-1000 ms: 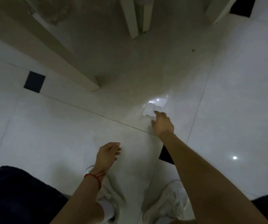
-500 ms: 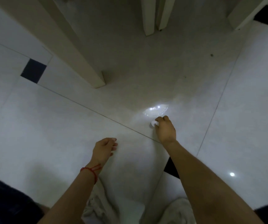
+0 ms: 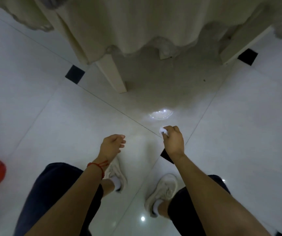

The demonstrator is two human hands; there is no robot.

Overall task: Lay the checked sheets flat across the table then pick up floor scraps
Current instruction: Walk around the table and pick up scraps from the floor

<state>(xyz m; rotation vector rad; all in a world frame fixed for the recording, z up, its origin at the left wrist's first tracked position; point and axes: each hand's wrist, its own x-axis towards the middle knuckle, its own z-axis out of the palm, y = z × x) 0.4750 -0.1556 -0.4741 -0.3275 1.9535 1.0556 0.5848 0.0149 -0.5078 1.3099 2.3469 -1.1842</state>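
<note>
The white scrap (image 3: 162, 130), lying on the tiled floor (image 3: 34, 116) a second ago, is now pinched in the right hand (image 3: 172, 140) fingers, seemingly lifted clear; the left hand (image 3: 112, 145) hangs loosely curled, empty.

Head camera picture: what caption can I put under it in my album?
Right hand pinches a small white scrap above the tiled floor; left hand hangs empty.
</note>
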